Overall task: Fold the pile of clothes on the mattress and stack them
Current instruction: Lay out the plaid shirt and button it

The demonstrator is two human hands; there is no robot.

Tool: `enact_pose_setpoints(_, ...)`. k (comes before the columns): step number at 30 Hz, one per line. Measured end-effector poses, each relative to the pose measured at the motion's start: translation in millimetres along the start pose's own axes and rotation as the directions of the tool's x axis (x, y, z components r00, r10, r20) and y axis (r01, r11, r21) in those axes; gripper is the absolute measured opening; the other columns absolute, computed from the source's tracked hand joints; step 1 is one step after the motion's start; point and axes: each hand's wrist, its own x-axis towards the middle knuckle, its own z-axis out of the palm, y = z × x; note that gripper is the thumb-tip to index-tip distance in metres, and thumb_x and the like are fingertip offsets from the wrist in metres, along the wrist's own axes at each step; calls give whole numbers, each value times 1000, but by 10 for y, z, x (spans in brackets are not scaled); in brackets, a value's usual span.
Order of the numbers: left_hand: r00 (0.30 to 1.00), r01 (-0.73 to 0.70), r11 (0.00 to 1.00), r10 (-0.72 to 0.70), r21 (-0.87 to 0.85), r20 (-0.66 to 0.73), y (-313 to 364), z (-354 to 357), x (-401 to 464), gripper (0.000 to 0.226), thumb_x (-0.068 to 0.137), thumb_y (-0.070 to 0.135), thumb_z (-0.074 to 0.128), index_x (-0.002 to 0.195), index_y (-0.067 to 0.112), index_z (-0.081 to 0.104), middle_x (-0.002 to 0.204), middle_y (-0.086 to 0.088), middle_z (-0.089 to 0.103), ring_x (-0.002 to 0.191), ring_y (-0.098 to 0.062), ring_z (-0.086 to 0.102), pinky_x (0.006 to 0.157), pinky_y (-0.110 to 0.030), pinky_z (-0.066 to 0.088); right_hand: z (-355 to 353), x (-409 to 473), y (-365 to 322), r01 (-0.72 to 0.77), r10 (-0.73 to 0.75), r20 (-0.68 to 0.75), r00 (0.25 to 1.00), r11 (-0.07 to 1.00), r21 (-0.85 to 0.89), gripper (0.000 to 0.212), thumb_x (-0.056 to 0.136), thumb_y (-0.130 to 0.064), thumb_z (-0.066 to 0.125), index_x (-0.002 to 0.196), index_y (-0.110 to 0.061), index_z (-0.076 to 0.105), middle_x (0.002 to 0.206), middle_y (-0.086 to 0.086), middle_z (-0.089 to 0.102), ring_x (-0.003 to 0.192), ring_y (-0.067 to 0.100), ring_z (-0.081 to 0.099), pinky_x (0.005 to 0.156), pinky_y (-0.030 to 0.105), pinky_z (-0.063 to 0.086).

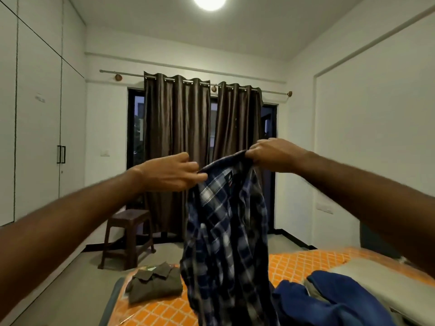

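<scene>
At the lower left of the frame, on the near corner of the orange-patterned mattress (pixel 303 262), lies a brown shirt (pixel 156 284) already folded flat, collar up. It looks like the start of the stack. Behind it on the floor stands a dark plastic stool (pixel 128 236).

Left of centre, the left hand (pixel 168 171) is raised at mid-height, its fingers pinching the top edge of a blue plaid shirt (pixel 226 231). The shirt hangs straight down through the middle of the picture, crumpled and bunched, its lower part falling out of view toward the mattress. Right of centre and a little higher, the right hand (pixel 270 154) grips the same top edge with curled fingers.

At the lower right a blue garment (pixel 329 300) lies unfolded in a heap on the mattress, still to be done.

The step in hand appears to be opening out the plaid shirt. The next move likely calls for drawing the hands apart to find the shoulders, then laying it flat for folding.
</scene>
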Motion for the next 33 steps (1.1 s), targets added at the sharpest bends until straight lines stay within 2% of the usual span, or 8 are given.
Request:
enact_pose_setpoints(3,956,-269,962,271,-36,108,156,33,-14,39,80,14,72,118,20,65,132,-2,52,93,-18,54,73,-33,51,48,-167,-168,483,-525,4,851,779,-400,29,90,-24,69,119,-23,66,130,0,52,109,19,52,83,34,53)
enact_pose_setpoints(8,894,-247,908,348,-338,281,492,127,-55,44,86,15,71,127,20,57,118,-1,60,96,-20,63,77,-34,53,353,-367,-921,822,-810,212,547,472,-319,30,82,-17,71,111,-26,70,150,-8,40,108,19,45,79,34,45)
enact_pose_setpoints(14,937,245,841,-78,-482,340,408,185,-10,27,96,31,57,123,30,59,124,10,58,113,-11,54,97,-37,47,389,-102,-700,282,-284,259,923,958,48,20,97,-29,58,117,-29,61,111,-8,63,95,14,63,79,33,55)
enact_pose_setpoints(18,840,536,487,-392,-690,376,-72,125,22,10,97,22,60,103,19,67,107,7,63,102,-5,60,93,-37,53,6,315,-297,6,-111,272,956,933,360,17,99,-21,59,114,-21,66,110,-5,63,98,12,61,85,32,52)
enact_pose_setpoints(21,790,578,405,-496,-708,362,-400,102,90,11,94,17,66,91,27,66,91,15,62,87,0,62,85,-34,57,-282,489,-155,-53,-97,342,935,914,403,21,96,-20,65,116,-16,68,108,-4,66,96,10,62,83,25,51)
enact_pose_setpoints(25,789,560,471,-554,-681,265,-529,116,175,15,93,14,67,107,15,72,103,9,64,94,-2,60,90,-27,55,-494,576,58,2,-93,374,923,971,238,21,90,-24,73,110,-19,71,93,-17,57,90,3,57,81,23,49)
enact_pose_setpoints(29,828,539,712,-547,-449,126,-550,110,154,22,91,20,68,113,18,71,117,2,65,107,-11,59,94,-31,52,-579,620,42,207,-128,378,917,962,-178,20,87,-31,76,105,-25,72,111,-8,60,115,15,50,93,34,50)
enact_pose_setpoints(33,848,524,814,-472,-250,240,-607,86,209,29,92,22,67,122,20,67,122,1,62,110,-15,55,96,-33,50,-595,603,3,328,-141,459,877,874,-359,25,87,-34,75,112,-33,70,126,-9,57,130,18,36,105,40,43)
